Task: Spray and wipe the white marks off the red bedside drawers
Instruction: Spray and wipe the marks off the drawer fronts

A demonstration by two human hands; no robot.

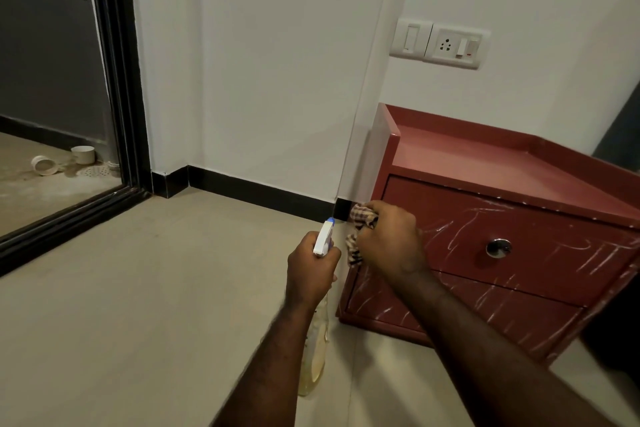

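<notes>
The red bedside drawers (502, 218) stand on the floor against the white wall at right, two drawer fronts streaked with white marks and a round metal knob (498, 248) on the upper one. My right hand (391, 239) grips a bunched checked cloth (360, 218) against the left edge of the upper drawer front. My left hand (311, 270) holds a spray bottle (317, 350) by its neck, just left of the drawers; its white trigger head (325, 238) points up and away, and pale yellow liquid shows in the body below my wrist.
A black-framed sliding door (121, 80) stands at left, with white pipe fittings (62, 159) on the floor beyond it. A switch and socket plate (440, 43) sits on the wall above the drawers. Black skirting (259, 192) runs along the wall. Beige floor tiles spread left of the drawers.
</notes>
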